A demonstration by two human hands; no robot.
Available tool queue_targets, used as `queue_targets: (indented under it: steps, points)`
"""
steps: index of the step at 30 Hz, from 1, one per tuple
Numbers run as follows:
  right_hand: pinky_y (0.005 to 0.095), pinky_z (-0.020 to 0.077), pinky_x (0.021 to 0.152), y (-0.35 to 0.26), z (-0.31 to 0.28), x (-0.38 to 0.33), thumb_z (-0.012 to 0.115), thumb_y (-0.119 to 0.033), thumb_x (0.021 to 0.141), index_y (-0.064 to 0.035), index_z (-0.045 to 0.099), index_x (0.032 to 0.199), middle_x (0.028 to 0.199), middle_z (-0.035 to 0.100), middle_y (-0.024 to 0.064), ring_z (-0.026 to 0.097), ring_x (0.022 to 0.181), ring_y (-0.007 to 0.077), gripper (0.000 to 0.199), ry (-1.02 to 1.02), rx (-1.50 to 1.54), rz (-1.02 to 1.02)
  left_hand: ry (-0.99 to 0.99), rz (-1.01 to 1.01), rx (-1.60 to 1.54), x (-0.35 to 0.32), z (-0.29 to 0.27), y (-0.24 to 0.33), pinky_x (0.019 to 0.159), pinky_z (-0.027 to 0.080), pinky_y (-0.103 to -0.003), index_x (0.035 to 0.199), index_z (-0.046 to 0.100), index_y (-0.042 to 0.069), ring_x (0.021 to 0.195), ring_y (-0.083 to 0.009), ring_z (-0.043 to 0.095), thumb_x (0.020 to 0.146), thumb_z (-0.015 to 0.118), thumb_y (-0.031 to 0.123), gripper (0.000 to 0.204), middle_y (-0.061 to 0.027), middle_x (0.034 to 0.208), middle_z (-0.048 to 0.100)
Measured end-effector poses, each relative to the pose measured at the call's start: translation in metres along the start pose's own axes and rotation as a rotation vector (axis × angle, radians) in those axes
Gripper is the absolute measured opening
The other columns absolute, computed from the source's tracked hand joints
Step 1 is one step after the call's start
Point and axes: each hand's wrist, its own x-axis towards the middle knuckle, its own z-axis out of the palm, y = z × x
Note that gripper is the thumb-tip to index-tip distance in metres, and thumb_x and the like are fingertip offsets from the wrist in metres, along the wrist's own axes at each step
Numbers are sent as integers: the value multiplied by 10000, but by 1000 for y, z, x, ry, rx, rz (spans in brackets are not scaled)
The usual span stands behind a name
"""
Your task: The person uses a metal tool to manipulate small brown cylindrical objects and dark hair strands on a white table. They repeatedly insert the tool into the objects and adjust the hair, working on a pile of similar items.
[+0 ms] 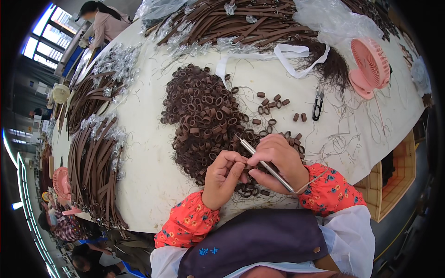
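Note:
A slim silver pen-shaped tool (247,147) lies across my right hand (280,163), which is closed around it. Its thin tip points up and left, over the pile, and a cord (311,181) runs from its rear end past my right sleeve. My left hand (224,179) is closed in a pinch, its fingertips meeting those of the right. What sits between the fingertips is hidden. Just beyond both hands rises a large heap of small brown strap loops (201,109), with loose threads among them. More loops lie under and beside my right hand.
Brown straps with clear wrapping (95,167) lie in bundles at the left, with more straps (232,23) at the far side. Black thread snips (318,104), a pink fan (369,65) and white tape (296,69) rest right of the heap. A wooden bin (394,178) stands by the table's right edge.

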Motion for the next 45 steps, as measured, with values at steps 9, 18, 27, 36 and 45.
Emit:
queue_targets:
  steps: [9,18,27,36,45]
  points:
    - [429,278,1090,0,-21,-3,469,-218,986,-52,596,961,641,603,-11,622,728,102,211,3,653,421,61,66,81,1,2,-2,627,472,-205,1027,485,-1,726,-75,563,989,456,60,78,-98,946,635]
    - [445,291,1082,-2,-19,-4,444,-250,1000,-60,609,920,588,577,-26,615,701,97,264,-49,652,433,75,53,118,0,2,-2,617,465,-197,1027,495,1,699,-65,557,983,472,58,75,-74,926,629]
    - [450,303,1071,-1,-19,-3,442,-245,1001,-63,608,919,585,574,-37,608,697,90,260,-69,627,432,95,51,136,0,3,-1,600,460,-193,1023,509,1,675,-60,553,979,482,54,74,-67,900,631]
    - [403,351,1030,-4,-18,-4,511,-170,964,-60,602,926,626,590,-13,610,696,117,148,20,580,385,96,85,132,0,2,-3,598,466,-194,1022,511,-4,673,-62,559,981,483,65,85,-85,888,649]
    - [380,443,780,1,-1,0,708,-20,691,-105,568,1023,845,618,25,595,763,238,370,12,-39,27,109,55,149,0,8,-2,649,506,-214,1005,527,-27,754,-98,631,963,509,43,83,-93,925,672]
